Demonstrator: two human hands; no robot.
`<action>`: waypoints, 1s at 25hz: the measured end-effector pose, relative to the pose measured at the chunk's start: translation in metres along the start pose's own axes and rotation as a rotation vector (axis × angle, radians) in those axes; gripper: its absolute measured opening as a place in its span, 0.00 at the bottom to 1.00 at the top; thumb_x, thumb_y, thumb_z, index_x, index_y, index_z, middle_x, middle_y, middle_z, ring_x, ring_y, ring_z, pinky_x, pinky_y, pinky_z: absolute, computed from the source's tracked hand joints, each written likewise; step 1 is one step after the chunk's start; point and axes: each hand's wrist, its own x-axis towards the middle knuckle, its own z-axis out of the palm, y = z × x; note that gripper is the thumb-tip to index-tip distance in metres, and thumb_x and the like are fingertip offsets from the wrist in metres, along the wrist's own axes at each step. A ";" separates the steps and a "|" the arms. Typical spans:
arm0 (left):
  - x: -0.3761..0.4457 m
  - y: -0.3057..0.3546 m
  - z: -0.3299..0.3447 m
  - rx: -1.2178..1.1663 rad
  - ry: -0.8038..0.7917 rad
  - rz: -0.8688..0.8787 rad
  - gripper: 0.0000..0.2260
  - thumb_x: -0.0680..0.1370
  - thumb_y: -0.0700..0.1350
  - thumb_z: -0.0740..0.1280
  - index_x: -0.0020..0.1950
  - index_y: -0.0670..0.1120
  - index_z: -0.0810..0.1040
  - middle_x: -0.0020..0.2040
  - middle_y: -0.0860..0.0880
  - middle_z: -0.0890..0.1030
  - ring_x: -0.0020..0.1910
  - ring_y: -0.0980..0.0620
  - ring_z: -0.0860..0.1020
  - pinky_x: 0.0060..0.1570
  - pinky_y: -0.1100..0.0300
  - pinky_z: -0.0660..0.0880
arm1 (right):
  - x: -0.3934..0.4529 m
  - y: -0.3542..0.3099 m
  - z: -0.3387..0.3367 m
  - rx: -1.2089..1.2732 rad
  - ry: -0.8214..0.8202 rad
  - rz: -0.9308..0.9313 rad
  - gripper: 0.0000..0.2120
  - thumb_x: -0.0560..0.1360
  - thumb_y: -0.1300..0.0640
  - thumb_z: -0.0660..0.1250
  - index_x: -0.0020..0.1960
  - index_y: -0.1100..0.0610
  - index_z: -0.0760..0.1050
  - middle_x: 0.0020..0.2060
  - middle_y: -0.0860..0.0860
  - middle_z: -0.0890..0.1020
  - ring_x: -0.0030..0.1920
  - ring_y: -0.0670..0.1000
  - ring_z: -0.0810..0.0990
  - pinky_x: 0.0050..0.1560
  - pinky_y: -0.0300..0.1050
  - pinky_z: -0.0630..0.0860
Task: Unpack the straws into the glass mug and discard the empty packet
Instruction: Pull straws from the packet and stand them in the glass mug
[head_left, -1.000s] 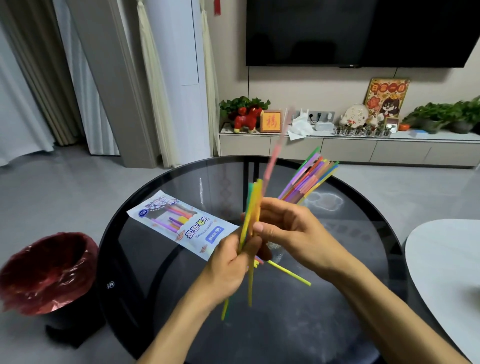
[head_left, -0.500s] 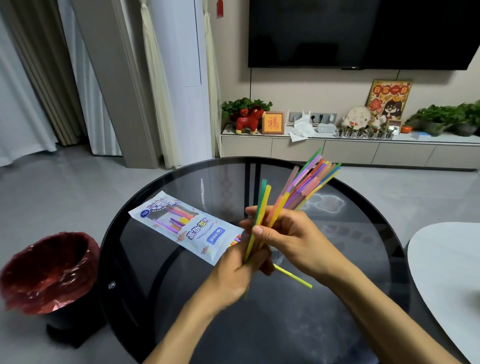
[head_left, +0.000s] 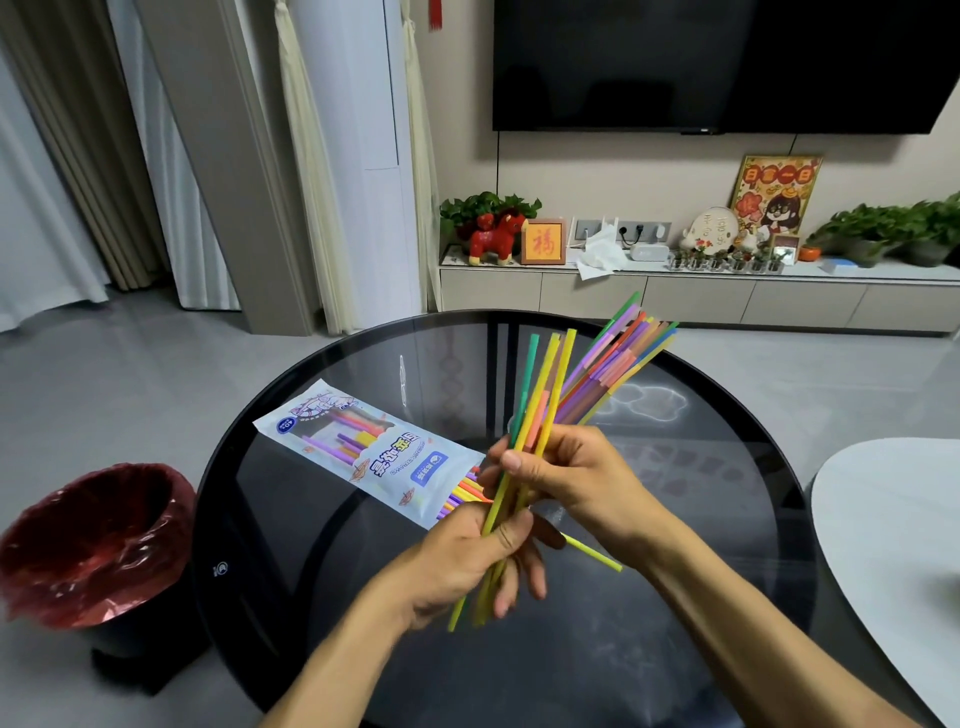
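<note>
Both hands met just right of the frame's centre, above a round dark glass worktop (head_left: 322, 519). The left hand (head_left: 467, 561) was closed around the lower part of a small bunch of yellow and green straws (head_left: 540, 410), whose bottom ends poked out below its fingers. The right hand (head_left: 566, 478), directly above and to the right of it, pinched the same bunch between thumb and fingers, and its palm side also lay against a larger fan of mixed-colour straws (head_left: 618, 358) that leaned toward the upper right. Whether that fan stood in a glass mug could not be told, because the hand hid its base. One loose yellow-green straw (head_left: 592, 553) stuck out toward the lower right from under the right wrist.

The packet (head_left: 374, 452) lay flat on the worktop to the left of the hands, running diagonally from upper left to lower right. Several straws showed through its clear window, and more stuck out of its open lower-right end beside the left hand.

A bin with a red liner (head_left: 88, 545) stood on the floor at the lower left of the frame, beside the worktop.
</note>
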 end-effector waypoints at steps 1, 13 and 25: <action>-0.003 0.005 0.001 -0.067 -0.056 -0.034 0.18 0.80 0.55 0.57 0.50 0.42 0.79 0.33 0.47 0.81 0.20 0.56 0.72 0.30 0.61 0.73 | 0.001 -0.002 -0.001 0.067 -0.015 0.019 0.09 0.71 0.59 0.71 0.49 0.62 0.80 0.41 0.57 0.87 0.43 0.56 0.86 0.44 0.51 0.81; 0.001 0.005 -0.010 0.244 0.280 -0.058 0.10 0.75 0.51 0.70 0.54 0.48 0.79 0.42 0.48 0.85 0.40 0.49 0.83 0.41 0.57 0.79 | 0.010 0.000 0.000 0.068 0.266 0.040 0.04 0.76 0.65 0.66 0.49 0.62 0.79 0.38 0.56 0.87 0.38 0.54 0.86 0.34 0.46 0.81; 0.001 -0.003 -0.027 0.233 0.642 -0.033 0.08 0.77 0.45 0.68 0.55 0.52 0.79 0.50 0.50 0.83 0.47 0.57 0.82 0.41 0.74 0.75 | 0.062 0.003 -0.061 0.158 0.935 -0.176 0.08 0.77 0.59 0.67 0.40 0.53 0.80 0.37 0.51 0.85 0.41 0.52 0.82 0.50 0.61 0.80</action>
